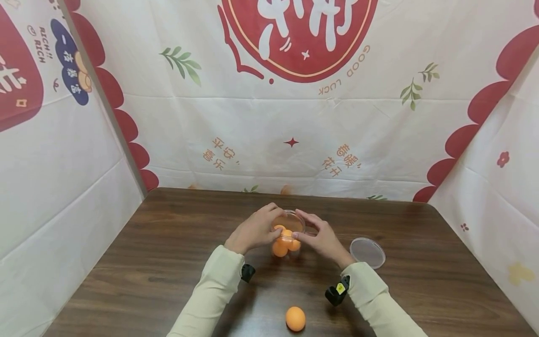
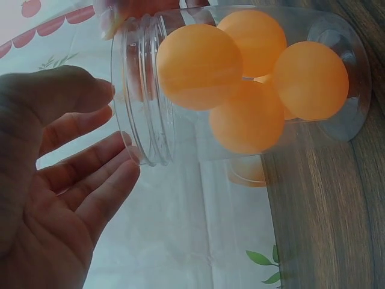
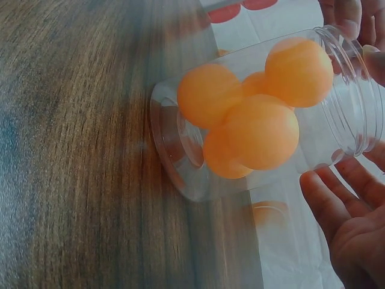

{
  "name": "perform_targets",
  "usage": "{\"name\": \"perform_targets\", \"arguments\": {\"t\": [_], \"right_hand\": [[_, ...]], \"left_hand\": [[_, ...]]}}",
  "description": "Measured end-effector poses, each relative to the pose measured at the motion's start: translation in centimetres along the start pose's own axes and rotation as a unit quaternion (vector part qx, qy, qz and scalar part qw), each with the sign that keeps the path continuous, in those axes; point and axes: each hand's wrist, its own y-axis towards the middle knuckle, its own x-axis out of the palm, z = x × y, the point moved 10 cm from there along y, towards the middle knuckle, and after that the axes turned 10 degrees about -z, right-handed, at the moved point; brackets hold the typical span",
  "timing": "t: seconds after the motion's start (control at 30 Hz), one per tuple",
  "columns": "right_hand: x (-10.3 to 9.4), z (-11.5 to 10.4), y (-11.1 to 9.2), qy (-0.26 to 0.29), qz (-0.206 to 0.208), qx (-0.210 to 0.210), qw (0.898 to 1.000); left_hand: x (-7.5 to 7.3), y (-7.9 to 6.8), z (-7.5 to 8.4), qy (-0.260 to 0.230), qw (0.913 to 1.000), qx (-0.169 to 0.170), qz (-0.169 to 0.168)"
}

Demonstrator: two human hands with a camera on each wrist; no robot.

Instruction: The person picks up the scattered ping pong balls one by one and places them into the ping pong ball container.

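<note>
A clear plastic jar [image 1: 289, 220] stands upright on the table with several orange ping-pong balls [image 1: 280, 248] inside it. Its threaded mouth has no lid on. My left hand [image 1: 258, 229] holds the jar at the left of its rim, thumb toward me and fingers reaching round the far side. On the opposite side, my right hand [image 1: 322, 236] grips the rim likewise. In the left wrist view, the left fingertips [image 2: 123, 162] are right at the rim. The right wrist view shows the right fingers [image 3: 328, 192] against the neck of the jar [image 3: 180, 174].
A round clear lid [image 1: 367, 252] lies flat on the table to the right of the jar. One loose orange ping-pong ball [image 1: 295, 319] rests near the front, between my forearms. A printed white cloth [image 1: 269, 140] hangs behind the brown wooden table [image 1: 168, 243].
</note>
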Motion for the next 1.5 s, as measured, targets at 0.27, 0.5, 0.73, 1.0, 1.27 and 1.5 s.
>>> {"name": "perform_targets", "arguments": {"t": [0.27,0.5,0.73,1.0,1.27,1.5], "right_hand": [[-0.1,-0.1,0.0,-0.004,-0.001,-0.005,1.0],[-0.1,-0.1,0.0,-0.002,-0.002,-0.005,1.0],[-0.1,0.1,0.0,0.004,-0.002,-0.002,1.0],[-0.2,0.3,-0.2,0.001,0.004,0.002,1.0],[0.0,0.2,-0.2,-0.006,0.004,-0.01,1.0],[-0.1,0.2,0.0,-0.004,0.008,-0.003,1.0]], "left_hand": [[-0.3,-0.6,0.3,-0.006,1.0,0.003,0.001],[-0.4,-1.2,1.0,0.0,0.9999,0.016,0.0],[-0.7,-1.9,2.1,0.02,0.9992,0.035,0.008],[-0.3,-2.8,3.9,0.051,0.9964,0.067,0.012],[0.8,-4.0,4.8,0.055,0.9945,0.086,0.021],[1.2,-5.1,6.3,0.083,0.9888,0.114,0.05]]}}
